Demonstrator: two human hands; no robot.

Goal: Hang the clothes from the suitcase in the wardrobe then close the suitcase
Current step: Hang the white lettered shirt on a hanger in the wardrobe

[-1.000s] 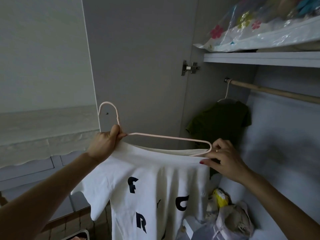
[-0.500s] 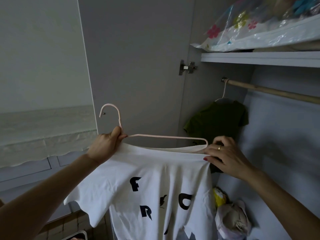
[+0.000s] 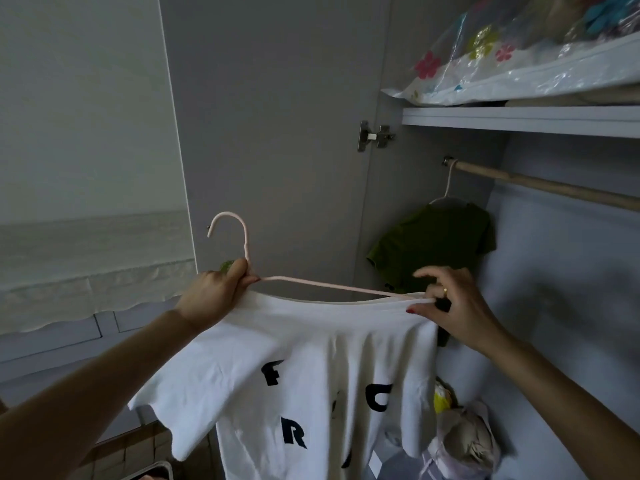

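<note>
A white T-shirt (image 3: 311, 362) with dark letters hangs from a pale pink wire hanger (image 3: 242, 244) in front of the open wardrobe. My left hand (image 3: 214, 292) grips the hanger at the base of its hook, together with the shirt's left shoulder. My right hand (image 3: 450, 303) pinches the shirt's neckline at the hanger's right end. Inside the wardrobe a wooden rail (image 3: 540, 183) runs to the right, and a dark green shirt (image 3: 433, 244) hangs from it on another hanger. The suitcase is mostly out of view.
The grey wardrobe door (image 3: 270, 133) stands open behind the hanger, with a hinge (image 3: 374, 136). A shelf (image 3: 519, 117) above the rail carries a flowered plastic bag (image 3: 502, 57). Bags (image 3: 464, 441) lie on the wardrobe floor at lower right.
My right hand has pulled the shirt's neckline further over the hanger's right end. The shirt now hangs a little lower and more spread out.
</note>
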